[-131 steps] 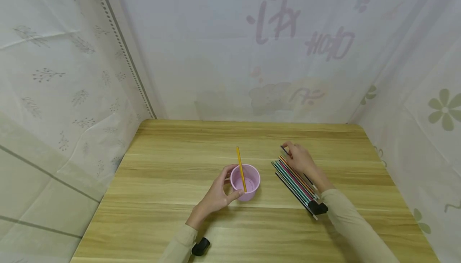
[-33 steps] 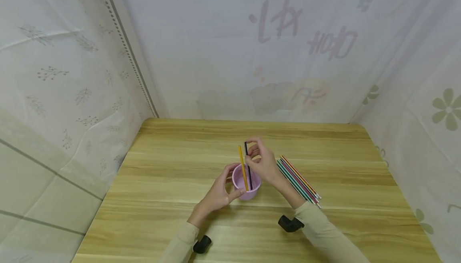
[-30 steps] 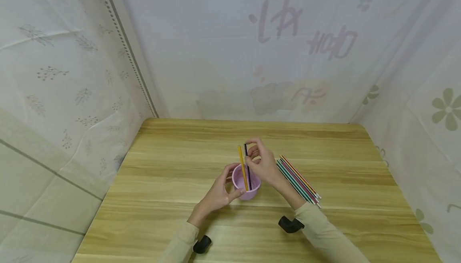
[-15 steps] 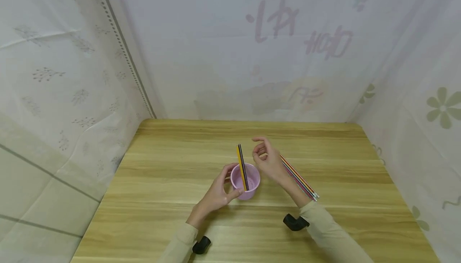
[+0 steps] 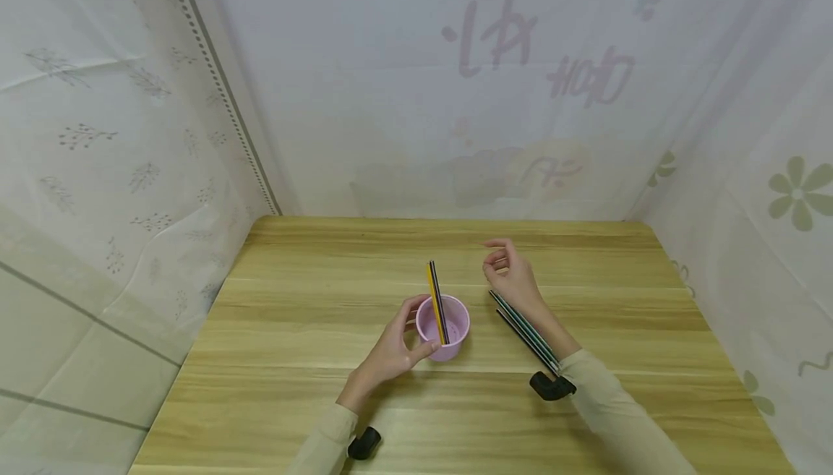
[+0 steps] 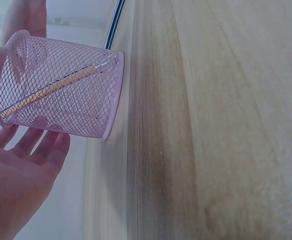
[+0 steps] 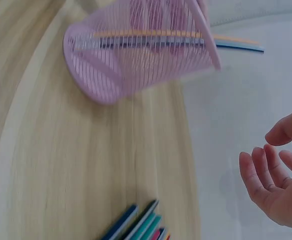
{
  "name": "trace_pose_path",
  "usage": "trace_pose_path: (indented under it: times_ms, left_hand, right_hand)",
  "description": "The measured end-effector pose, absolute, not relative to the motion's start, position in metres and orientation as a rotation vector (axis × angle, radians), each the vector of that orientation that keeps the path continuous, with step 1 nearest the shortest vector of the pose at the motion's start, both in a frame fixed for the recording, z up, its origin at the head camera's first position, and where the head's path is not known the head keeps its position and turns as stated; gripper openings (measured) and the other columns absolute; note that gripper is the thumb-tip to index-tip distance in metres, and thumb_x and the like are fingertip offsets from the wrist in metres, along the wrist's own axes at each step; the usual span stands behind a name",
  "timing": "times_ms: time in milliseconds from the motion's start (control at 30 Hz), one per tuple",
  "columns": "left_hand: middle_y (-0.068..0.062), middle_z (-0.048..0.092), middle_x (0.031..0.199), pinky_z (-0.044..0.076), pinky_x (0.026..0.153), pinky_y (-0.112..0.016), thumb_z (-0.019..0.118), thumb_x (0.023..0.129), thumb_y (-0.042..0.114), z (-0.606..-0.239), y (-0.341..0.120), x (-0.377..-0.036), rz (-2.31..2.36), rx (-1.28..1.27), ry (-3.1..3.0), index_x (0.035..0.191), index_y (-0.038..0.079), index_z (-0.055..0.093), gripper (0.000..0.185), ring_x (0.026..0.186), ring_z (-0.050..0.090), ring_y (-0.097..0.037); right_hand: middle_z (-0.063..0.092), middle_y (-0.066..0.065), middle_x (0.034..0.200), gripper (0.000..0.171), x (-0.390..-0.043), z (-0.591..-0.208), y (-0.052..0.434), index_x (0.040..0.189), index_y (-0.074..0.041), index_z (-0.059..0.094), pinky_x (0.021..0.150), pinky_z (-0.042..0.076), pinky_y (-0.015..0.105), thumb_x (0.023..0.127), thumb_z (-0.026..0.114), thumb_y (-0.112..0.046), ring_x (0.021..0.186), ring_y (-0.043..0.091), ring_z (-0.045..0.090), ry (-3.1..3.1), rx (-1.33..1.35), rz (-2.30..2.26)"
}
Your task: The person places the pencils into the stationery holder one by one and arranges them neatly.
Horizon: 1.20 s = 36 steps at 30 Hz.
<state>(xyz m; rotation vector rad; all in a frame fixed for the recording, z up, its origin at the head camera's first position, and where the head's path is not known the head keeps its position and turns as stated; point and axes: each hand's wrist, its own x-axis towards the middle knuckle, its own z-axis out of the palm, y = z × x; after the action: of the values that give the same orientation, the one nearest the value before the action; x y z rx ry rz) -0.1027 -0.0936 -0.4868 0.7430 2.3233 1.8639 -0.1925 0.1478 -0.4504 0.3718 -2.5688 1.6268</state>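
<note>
My left hand [image 5: 390, 354] grips a pink mesh pencil cup [image 5: 447, 354] standing on the table, thumb at the near rim and fingers round the far left side. Inside the cup, a yellow pencil [image 5: 435, 309] and a dark pencil [image 5: 440, 304] lean side by side, their upper ends above the rim. My right hand [image 5: 514, 283] hovers to the right of the cup, fingers loosely bent and holding nothing. Beneath its wrist lie several pencils [image 7: 148, 229], dark, green and reddish, roughly parallel on the table. The right forearm partly hides them in the head view.
The wood-grain table [image 5: 312, 301] has a back edge close to a pale printed curtain [image 5: 390, 135]. More curtains hang at left and right. A black device [image 5: 364, 444] sits at the left wrist, another black device [image 5: 552, 387] at the right.
My right hand picked up the dark pencil, lowered it into the cup beside the yellow one and let go. It has since moved right, over the loose pencils. My left hand stays on the cup.
</note>
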Motion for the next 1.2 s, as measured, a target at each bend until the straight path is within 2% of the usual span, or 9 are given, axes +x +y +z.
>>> trace_pose_path:
  times_ms: [200, 500, 767, 867, 1200]
  left_hand:
    - [-0.025, 0.046, 0.128, 0.040, 0.094, -0.060, 0.070, 0.077, 0.005, -0.487, -0.093, -0.103, 1.878, 0.746, 2.319, 0.136, -0.004, 0.031, 0.071, 0.116, 0.044, -0.046]
    - [-0.024, 0.047, 0.128, 0.041, 0.093, -0.059, 0.070, 0.077, 0.005, -0.486, -0.094, -0.102, 1.867, 0.742, 2.348, 0.136, -0.004, 0.031, 0.071, 0.115, 0.045, -0.044]
    - [-0.024, 0.047, 0.128, 0.041, 0.094, -0.059, 0.071, 0.077, 0.007, -0.486, -0.093, -0.102, 1.867, 0.737, 2.342, 0.136, -0.003, 0.032, 0.072, 0.117, 0.046, -0.039]
    - [-0.025, 0.047, 0.128, 0.041, 0.094, -0.059, 0.071, 0.077, 0.006, -0.486, -0.094, -0.102, 1.869, 0.741, 2.342, 0.136, -0.004, 0.032, 0.072, 0.117, 0.046, -0.042]
    - [-0.025, 0.048, 0.127, 0.042, 0.093, -0.058, 0.071, 0.076, 0.005, -0.488, -0.093, -0.103, 1.870, 0.754, 2.341, 0.136, -0.004, 0.031, 0.072, 0.115, 0.046, -0.042]
  right_hand:
    - [0.060, 0.008, 0.091, 0.038, -0.208, -0.473, 0.167, 0.119, -0.016, 0.049, 0.056, 0.052, 0.027, 0.083, 0.059, -0.006, 0.081, 0.021, 0.060, -2.621, 0.228, 1.567]
    - [0.060, 0.010, 0.092, 0.038, -0.224, -0.492, 0.182, 0.118, -0.015, 0.048, 0.060, 0.052, 0.028, 0.083, 0.058, -0.007, 0.080, 0.023, 0.061, -2.708, 0.163, 1.495]
    - [0.057, 0.012, 0.096, 0.041, -0.225, -0.504, 0.196, 0.122, -0.009, 0.045, 0.068, 0.052, 0.031, 0.083, 0.058, -0.009, 0.086, 0.026, 0.059, -2.814, 0.120, 1.462]
    - [0.057, 0.013, 0.097, 0.041, -0.224, -0.507, 0.202, 0.121, -0.006, 0.046, 0.070, 0.051, 0.032, 0.082, 0.058, -0.009, 0.087, 0.026, 0.059, -2.862, 0.109, 1.428]
    - [0.062, 0.017, 0.088, 0.032, -0.223, -0.519, 0.217, 0.105, 0.001, 0.055, 0.068, 0.051, 0.035, 0.073, 0.061, 0.002, 0.080, 0.026, 0.060, -2.918, 0.232, 1.189]
